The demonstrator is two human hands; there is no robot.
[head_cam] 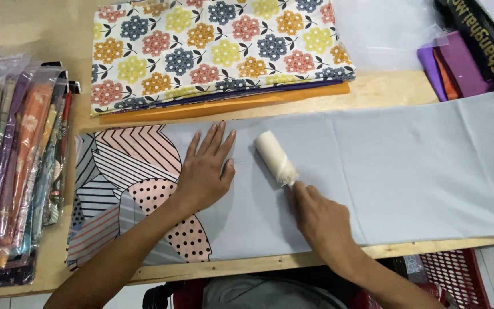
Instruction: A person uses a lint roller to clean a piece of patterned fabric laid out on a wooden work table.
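A long pale grey cloth (407, 166) with a striped and dotted leaf print at its left end lies flat across the wooden table (390, 88). My left hand (204, 169) rests palm down on the cloth, fingers spread, at the edge of the print. My right hand (318, 217) grips the handle of a white lint roller (274, 157), whose roll lies on the cloth just right of my left hand.
A folded stack of flower-print, purple and orange fabric (218, 54) lies behind the cloth. Packaged fabrics in clear bags (18, 166) stand at the left edge. Purple fabric and a dark package (464, 51) sit at the back right. A red basket (458, 274) is below the table.
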